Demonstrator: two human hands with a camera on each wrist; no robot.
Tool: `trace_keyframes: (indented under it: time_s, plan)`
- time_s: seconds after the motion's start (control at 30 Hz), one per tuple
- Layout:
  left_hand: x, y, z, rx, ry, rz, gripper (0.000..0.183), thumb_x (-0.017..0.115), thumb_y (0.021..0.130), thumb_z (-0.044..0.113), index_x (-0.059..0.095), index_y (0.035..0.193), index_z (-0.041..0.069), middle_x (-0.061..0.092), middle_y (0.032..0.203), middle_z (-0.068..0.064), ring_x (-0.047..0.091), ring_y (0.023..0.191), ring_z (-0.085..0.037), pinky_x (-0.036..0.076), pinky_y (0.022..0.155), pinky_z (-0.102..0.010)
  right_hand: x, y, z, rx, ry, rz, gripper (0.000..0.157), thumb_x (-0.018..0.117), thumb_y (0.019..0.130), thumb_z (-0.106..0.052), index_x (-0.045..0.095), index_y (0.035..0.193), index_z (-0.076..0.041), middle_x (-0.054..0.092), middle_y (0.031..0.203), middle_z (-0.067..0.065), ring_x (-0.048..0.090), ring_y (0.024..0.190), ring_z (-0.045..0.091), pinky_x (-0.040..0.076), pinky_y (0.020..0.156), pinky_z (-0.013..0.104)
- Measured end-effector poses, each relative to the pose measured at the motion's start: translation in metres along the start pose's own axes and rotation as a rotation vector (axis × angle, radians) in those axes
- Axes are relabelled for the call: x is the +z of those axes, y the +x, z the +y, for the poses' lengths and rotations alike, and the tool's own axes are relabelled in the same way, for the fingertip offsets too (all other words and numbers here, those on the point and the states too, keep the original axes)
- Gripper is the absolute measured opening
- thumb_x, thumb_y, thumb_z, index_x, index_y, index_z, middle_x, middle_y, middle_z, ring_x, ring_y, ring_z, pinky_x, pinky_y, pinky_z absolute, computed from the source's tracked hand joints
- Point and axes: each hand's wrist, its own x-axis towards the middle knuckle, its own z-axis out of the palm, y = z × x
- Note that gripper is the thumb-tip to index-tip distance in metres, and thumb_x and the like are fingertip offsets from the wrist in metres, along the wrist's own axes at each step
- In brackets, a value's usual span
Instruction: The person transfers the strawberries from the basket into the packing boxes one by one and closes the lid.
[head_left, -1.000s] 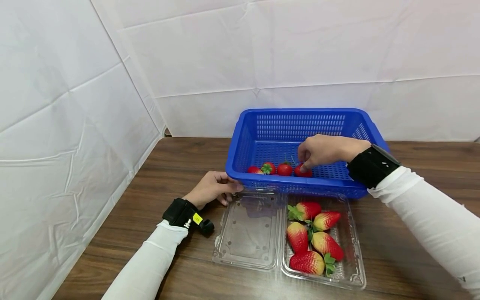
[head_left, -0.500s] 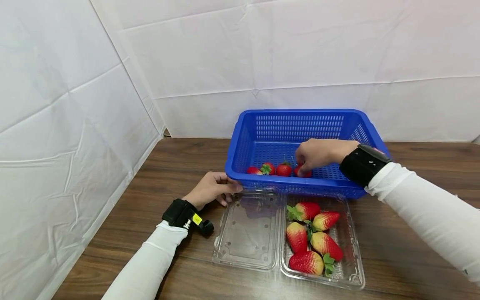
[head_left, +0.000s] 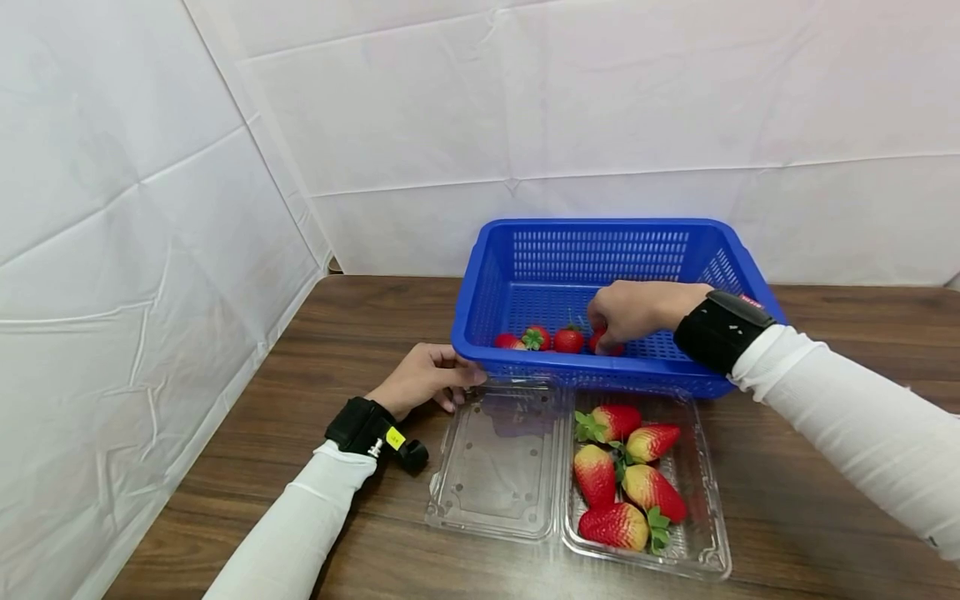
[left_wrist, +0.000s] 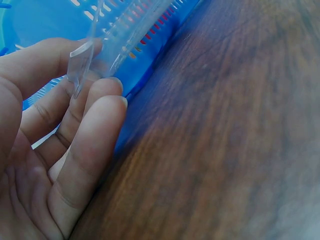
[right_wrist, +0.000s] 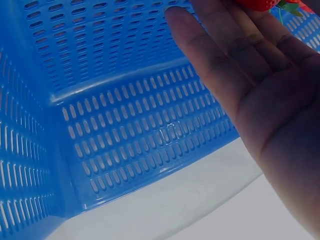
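Observation:
In the head view my right hand [head_left: 637, 312] reaches down into the blue basket [head_left: 600, 223], its thumb and fingers pinching a strawberry [head_left: 615, 345] by the front wall. The right wrist view catches part of that red strawberry [right_wrist: 260, 4] at the fingers, with a bit of green. Several other strawberries [head_left: 567, 338] lie to its left in the basket. My left hand [head_left: 427, 377] holds the far left corner of a clear plastic clamshell's lid [head_left: 495, 475]; up close, the lid's small tab [left_wrist: 80, 62] sits between thumb and fingers.
The clamshell's other half [head_left: 708, 546] lies open on the wooden table [head_left: 360, 325], in front of the basket. Several large strawberries [head_left: 613, 525] lie in it. A white sheet [head_left: 637, 100] hangs behind the table and along its left side.
My right hand has shifted slightly left and lower over the strawberry in the basket. The left hand stays on the lid's corner.

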Motion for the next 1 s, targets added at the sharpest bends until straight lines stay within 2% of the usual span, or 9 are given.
trace_keyframes:
  time_s: [0.43, 0.67, 1.0]
  plan:
    - [0.001, 0.001, 0.000, -0.017, -0.021, 0.000, 0.024, 0.072, 0.087, 0.018, 0.070, 0.103, 0.000, 0.067, 0.076, -0.009, 0.061, 0.061, -0.020, 0.057, 0.050, -0.026, -0.001, -0.001, 0.003, -0.009, 0.022, 0.032, 0.020, 0.070, 0.088, -0.021, 0.065, 0.103, -0.009, 0.062, 0.091, 0.005, 0.053, 0.076, 0.018, 0.050, 0.072, 0.039]
    - [0.001, 0.001, 0.000, -0.010, -0.018, 0.000, 0.025, 0.073, 0.086, 0.018, 0.070, 0.104, 0.000, 0.066, 0.075, -0.009, 0.061, 0.061, -0.019, 0.057, 0.050, -0.026, -0.008, -0.010, 0.010, -0.033, 0.129, 0.103, 0.022, 0.071, 0.087, -0.018, 0.065, 0.107, -0.009, 0.064, 0.094, 0.004, 0.055, 0.079, 0.018, 0.049, 0.072, 0.038]
    - [0.002, 0.002, 0.001, -0.010, -0.022, 0.003, 0.025, 0.073, 0.086, 0.018, 0.070, 0.103, 0.000, 0.066, 0.075, -0.009, 0.061, 0.060, -0.019, 0.057, 0.049, -0.026, -0.011, -0.028, 0.017, -0.049, 0.187, 0.266, 0.030, 0.072, 0.087, -0.019, 0.064, 0.113, -0.007, 0.067, 0.098, 0.007, 0.058, 0.084, 0.019, 0.054, 0.077, 0.043]
